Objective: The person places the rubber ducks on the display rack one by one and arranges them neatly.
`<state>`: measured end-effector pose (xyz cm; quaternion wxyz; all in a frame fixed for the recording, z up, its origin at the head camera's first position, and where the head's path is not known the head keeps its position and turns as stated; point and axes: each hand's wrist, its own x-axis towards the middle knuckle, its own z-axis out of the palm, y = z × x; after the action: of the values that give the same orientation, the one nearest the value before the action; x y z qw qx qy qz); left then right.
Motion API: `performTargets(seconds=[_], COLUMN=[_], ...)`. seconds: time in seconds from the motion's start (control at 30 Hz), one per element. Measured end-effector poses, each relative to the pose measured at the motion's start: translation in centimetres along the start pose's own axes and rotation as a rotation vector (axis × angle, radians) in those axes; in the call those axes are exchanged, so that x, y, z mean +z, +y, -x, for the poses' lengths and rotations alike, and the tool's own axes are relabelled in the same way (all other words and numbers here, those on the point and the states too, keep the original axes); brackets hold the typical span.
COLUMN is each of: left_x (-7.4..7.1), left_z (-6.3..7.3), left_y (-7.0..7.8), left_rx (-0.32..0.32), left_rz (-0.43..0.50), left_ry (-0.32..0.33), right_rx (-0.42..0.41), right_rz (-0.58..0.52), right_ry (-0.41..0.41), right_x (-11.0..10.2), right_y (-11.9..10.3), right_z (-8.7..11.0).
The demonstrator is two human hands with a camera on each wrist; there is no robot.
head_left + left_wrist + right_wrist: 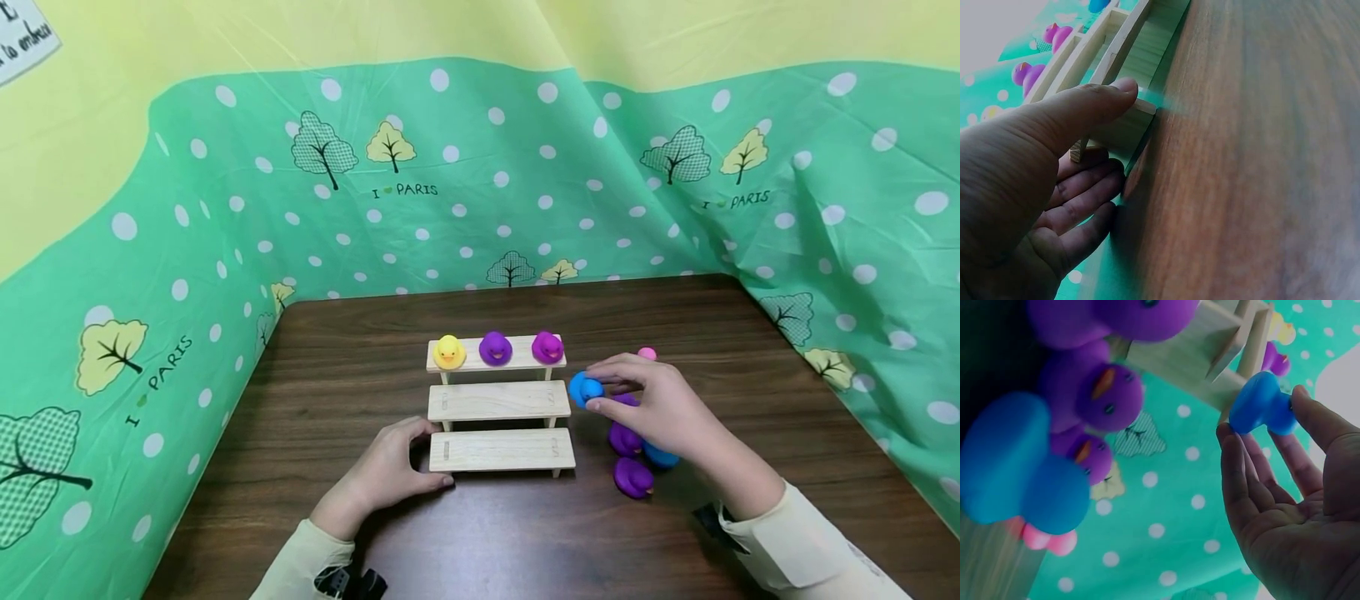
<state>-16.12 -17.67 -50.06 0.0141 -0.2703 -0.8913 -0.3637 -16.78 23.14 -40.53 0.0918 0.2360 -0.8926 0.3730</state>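
A three-tier wooden step stand (501,451) is on the table. Along its top tier sit a yellow rubber duck (449,352), a purple one (496,348) and a magenta one (548,347). My left hand (392,467) holds the stand's left end, thumb at the lowest tier's front edge and fingers behind. Just off the middle tier's right end, my right hand (660,404) pinches a blue rubber duck (1263,406) between thumb and fingers. Beneath that hand lie more ducks: purple ones (633,477), another blue one (1004,459) and a pink one (647,354), partly hidden.
The dark wooden table (322,358) extends around the stand. A green and yellow patterned cloth (465,167) hangs behind it and along both sides. A white paper with writing (26,37) is at the upper left.
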Motion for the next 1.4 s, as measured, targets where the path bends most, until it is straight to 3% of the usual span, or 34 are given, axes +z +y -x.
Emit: performTargets(seconds=[0.2, 0.4, 0.63, 1.13, 1.4], left_x=[0.0, 0.0, 0.0, -0.2, -0.3], left_z=[0.0, 0.0, 0.0, -0.1, -0.1], left_y=[0.1, 0.1, 0.1, 0.2, 0.2], left_rx=[0.005, 0.020, 0.016, 0.011, 0.023], left_rz=[0.001, -0.006, -0.008, 0.000, -0.002], left_ry=[0.003, 0.008, 0.003, -0.002, -0.002], right_rx=[-0.086, -0.079, -0.103, -0.158, -0.176], right_rz=[-0.045, -0.132, -0.152, -0.072, 0.011], right_ry=[-0.013, -0.065, -0.091, -0.152, -0.135], right_x=[1.0, 2.2, 3.9, 7.4, 9.6], right_y=[-1.1, -2.6, -4.3, -7.2, -8.1], right_z=[-0.6, -1.3, -2.1, -4.8, -6.1])
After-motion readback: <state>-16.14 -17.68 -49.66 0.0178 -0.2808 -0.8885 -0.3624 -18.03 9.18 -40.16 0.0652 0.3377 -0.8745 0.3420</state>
